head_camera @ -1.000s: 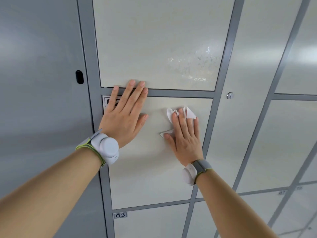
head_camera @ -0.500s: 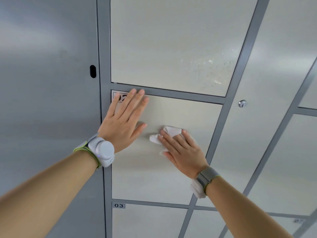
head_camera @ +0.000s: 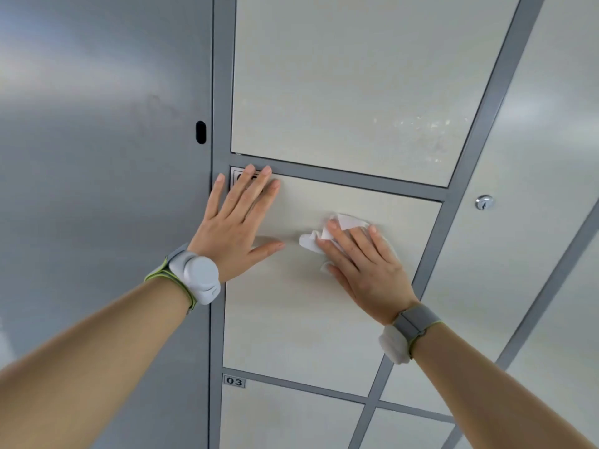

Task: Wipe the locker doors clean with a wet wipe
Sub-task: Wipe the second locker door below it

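2 hands (head_camera: 233, 231) (head_camera: 366, 270), 1 wipe (head_camera: 308, 243), on 1 door (head_camera: 301, 322).

Two bare hands: one left hand (head_camera: 233, 228) and one right hand (head_camera: 366, 267)

Two wristbands, one on each wrist: a left wristband (head_camera: 194, 277) and a right wristband (head_camera: 411, 328)

One white wet wipe (head_camera: 311, 241)

Six pale locker doors at least partly in view: three stacked in the nearest column (head_camera: 340, 85) (head_camera: 291, 319) (head_camera: 285, 422), two in the next column (head_camera: 486, 270) (head_camera: 408, 432), and one at the far right edge (head_camera: 570, 367)

One wide grey panel (head_camera: 97, 157) on the left, with one dark oval slot (head_camera: 201, 132)

One round metal key lock (head_camera: 484, 202)

Two number labels: one label reading 03 (head_camera: 234, 381), and one label mostly covered by fingertips (head_camera: 238, 176)
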`<control>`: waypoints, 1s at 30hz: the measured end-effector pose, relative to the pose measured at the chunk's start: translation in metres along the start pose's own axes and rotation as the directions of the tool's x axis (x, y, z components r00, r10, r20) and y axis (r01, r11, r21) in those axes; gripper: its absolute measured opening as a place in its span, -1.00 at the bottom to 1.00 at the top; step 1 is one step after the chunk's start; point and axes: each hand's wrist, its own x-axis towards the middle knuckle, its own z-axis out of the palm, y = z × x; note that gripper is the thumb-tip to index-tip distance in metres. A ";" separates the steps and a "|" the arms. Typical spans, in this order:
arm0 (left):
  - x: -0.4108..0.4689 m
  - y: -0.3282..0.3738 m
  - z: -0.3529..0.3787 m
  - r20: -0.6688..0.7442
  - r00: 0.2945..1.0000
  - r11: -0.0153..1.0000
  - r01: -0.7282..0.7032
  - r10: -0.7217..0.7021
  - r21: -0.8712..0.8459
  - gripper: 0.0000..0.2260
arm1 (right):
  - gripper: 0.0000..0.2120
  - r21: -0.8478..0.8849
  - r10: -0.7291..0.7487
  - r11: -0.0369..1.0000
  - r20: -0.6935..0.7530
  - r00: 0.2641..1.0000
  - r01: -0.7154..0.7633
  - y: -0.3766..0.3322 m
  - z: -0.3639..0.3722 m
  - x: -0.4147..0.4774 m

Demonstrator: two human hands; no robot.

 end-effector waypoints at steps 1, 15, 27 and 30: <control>0.000 0.001 -0.001 0.007 1.000 1.000 0.007 -0.007 -0.002 -0.22 | -0.55 -0.011 -0.009 1.000 -0.016 1.000 0.009 -0.002 0.002 -0.001; -0.010 -0.010 -0.016 0.099 0.992 0.997 0.068 -0.072 0.036 -0.14 | -0.51 0.025 -0.132 0.991 -0.027 0.991 0.132 0.000 0.008 0.005; -0.021 -0.011 -0.014 0.134 0.978 0.986 0.154 -0.162 0.068 0.03 | -0.51 -0.007 -0.075 0.997 -0.033 0.997 0.074 -0.002 0.009 0.018; -0.022 -0.009 -0.013 0.130 0.976 0.984 0.163 -0.172 0.077 0.04 | -0.49 -0.021 -0.192 0.981 0.021 0.981 0.192 -0.012 0.016 0.005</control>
